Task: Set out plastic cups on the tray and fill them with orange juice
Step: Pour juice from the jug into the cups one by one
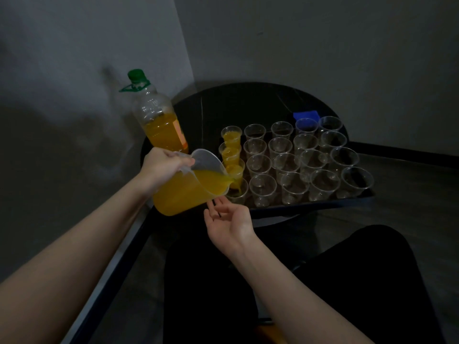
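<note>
My left hand [162,166] grips the handle of a clear plastic jug [188,189] of orange juice, tilted to the right. A thin stream runs from its spout into the nearest cup of the left column [238,192]. Three cups behind that one [231,152] hold juice. Several empty clear cups [298,160] stand in rows on a dark tray [323,204]. My right hand [227,219] hovers palm up, fingers relaxed, just under the jug's lower edge beside the cup being filled.
A large juice bottle [159,120] with a green cap stands at the left of the round black table [248,100]. A blue object [305,115] lies behind the cups. Grey walls close in at left and back. My dark-clad legs are below.
</note>
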